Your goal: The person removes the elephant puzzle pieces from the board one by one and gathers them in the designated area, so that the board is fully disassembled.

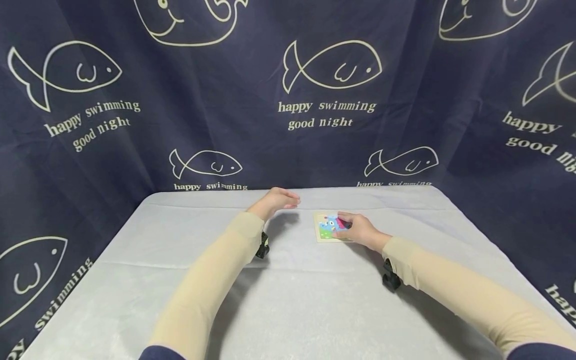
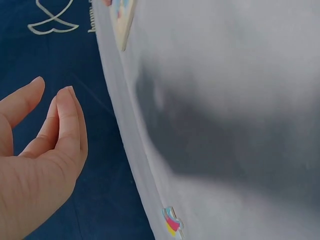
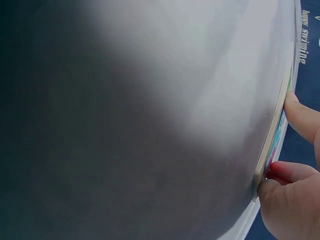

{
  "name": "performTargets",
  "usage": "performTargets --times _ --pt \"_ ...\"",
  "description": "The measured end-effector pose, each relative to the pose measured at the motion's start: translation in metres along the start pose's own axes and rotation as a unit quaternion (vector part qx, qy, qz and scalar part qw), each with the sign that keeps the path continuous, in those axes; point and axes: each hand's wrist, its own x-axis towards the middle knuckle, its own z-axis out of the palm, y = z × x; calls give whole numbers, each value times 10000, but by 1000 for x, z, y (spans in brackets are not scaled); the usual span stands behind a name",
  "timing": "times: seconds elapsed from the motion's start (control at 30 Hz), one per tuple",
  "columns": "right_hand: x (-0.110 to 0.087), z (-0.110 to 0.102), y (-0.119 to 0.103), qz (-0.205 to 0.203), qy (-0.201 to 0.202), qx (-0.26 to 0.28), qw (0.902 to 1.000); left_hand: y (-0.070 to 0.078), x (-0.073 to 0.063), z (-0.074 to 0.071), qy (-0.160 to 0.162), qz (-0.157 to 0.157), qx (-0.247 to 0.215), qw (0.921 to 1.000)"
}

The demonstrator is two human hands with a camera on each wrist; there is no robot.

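Observation:
A small square jigsaw puzzle [image 1: 326,229] lies on the table, a blue cartoon elephant on green within a pale wooden frame. My right hand [image 1: 361,231] grips it at its right side, thumb near the lower edge and fingers near the upper one, hiding that part. In the right wrist view, the fingertips [image 3: 295,107] touch the board's [image 3: 272,135] face and edge. My left hand [image 1: 280,199] hovers left of the puzzle, holding nothing; thumb and bent fingers stand apart in the left wrist view. A loose puzzle piece [image 2: 172,222], yellow, pink and blue, lies near the table edge.
A pale grey cloth covers the table [image 1: 288,305]. Behind it and at the sides hangs a navy curtain [image 1: 261,130] with fish drawings and lettering. Each wrist carries a small black camera mount [image 1: 390,276]. The left arm casts a shadow on the cloth.

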Motion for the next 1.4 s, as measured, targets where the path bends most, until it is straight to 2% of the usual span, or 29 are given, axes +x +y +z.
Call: performTargets --times 0.33,0.6,0.83,0.97,1.07,1.23,1.4 --pt "0 -1 0 113 -65 84 9999 -1 -3 17 -105 147 312 9993" --pt "2 0 -2 126 -79 65 9999 -3 -6 23 21 208 1049 9943" --pt "2 -1 -1 131 -131 34 9998 -4 -3 32 -25 243 1384 9901" --pt "3 -1 0 127 -120 45 9998 -6 -4 40 65 366 1688 9850" --pt "3 -1 1 109 -105 51 9999 -7 -8 44 52 526 1831 9817" --pt "3 -2 2 6 -90 107 9999 -9 -9 51 -5 624 2031 9772" --pt "3 -2 3 -25 -116 143 9998 -11 -8 60 -111 802 2473 9656"
